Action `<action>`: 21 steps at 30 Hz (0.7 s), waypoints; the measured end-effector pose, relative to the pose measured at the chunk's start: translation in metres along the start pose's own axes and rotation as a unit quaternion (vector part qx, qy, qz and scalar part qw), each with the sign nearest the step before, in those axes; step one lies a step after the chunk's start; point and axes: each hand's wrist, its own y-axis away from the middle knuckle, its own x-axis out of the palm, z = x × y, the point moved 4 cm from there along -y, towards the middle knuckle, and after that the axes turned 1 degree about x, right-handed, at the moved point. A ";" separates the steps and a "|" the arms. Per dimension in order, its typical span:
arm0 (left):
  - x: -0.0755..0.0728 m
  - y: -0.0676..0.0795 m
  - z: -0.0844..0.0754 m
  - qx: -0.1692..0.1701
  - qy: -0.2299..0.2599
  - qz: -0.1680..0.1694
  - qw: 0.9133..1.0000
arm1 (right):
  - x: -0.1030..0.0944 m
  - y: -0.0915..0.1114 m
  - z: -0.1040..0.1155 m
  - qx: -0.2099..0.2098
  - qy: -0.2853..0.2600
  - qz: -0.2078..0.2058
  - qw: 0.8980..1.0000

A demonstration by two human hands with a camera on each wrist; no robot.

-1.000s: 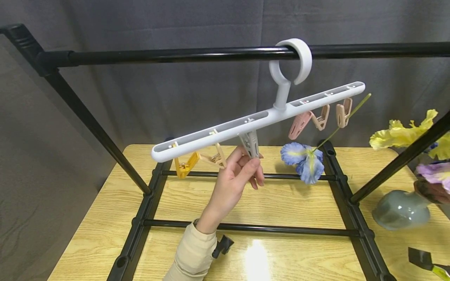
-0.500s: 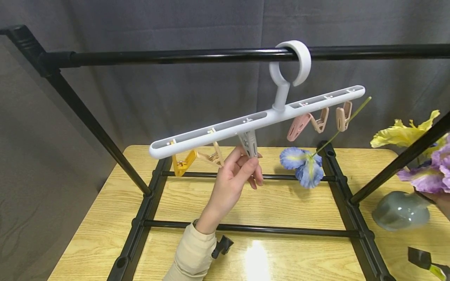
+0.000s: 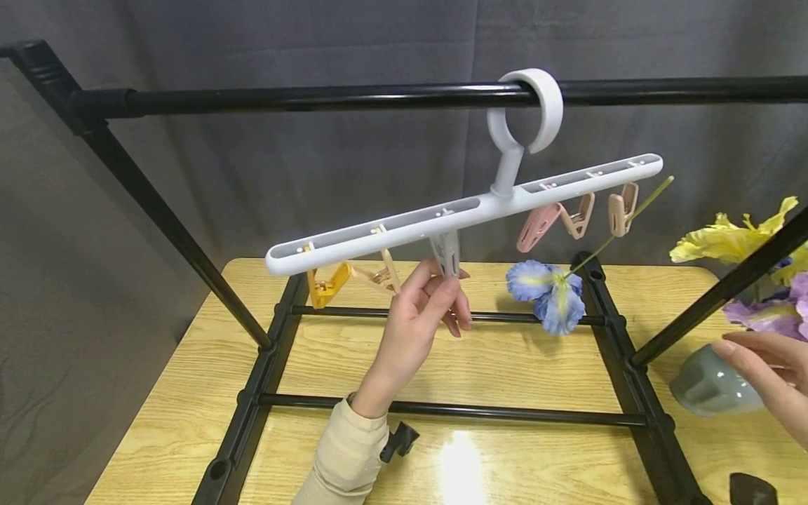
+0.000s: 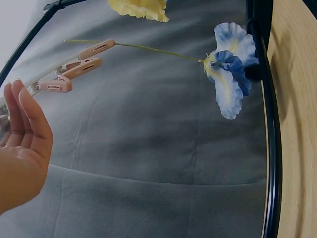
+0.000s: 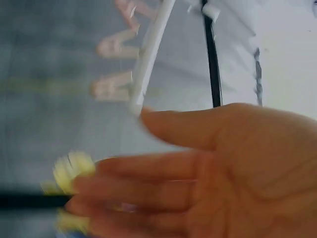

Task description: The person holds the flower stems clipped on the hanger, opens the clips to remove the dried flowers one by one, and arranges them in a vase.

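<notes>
A white hanger hooks over the black top rail and slopes down to the left. My left hand pinches a grey clothes peg under its left half. A pale yellow peg is close beside these fingers, with an orange-yellow peg farther left. From the outermost right peg a blue iris hangs head down by its green stem. My right hand is at the right edge, overlapping a grey-green vase; its fingers are extended and hold nothing in the right wrist view.
The black rack's upper rail and slanted right post frame the space. Yellow and purple flowers stand above the vase, beyond that post. Two lower bars cross above the wooden table.
My right hand has come further into view at the right edge, in front of the vase. The purple flowers have shifted. My left hand keeps its pinch on the grey clothes peg.
</notes>
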 end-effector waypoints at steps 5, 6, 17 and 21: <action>-0.001 -0.001 0.001 0.006 -0.011 -0.014 1.000 | 0.013 -0.013 0.063 -0.033 -0.022 -0.023 0.999; -0.002 -0.001 0.001 0.006 -0.014 -0.017 1.000 | 0.017 -0.015 0.069 -0.029 -0.025 -0.036 0.999; -0.002 -0.002 0.007 0.009 -0.014 -0.019 1.000 | 0.063 -0.033 0.068 -0.006 -0.180 0.009 0.984; 0.001 -0.002 0.010 0.001 -0.013 -0.014 1.000 | 0.074 -0.034 0.073 -0.010 -0.188 0.020 0.982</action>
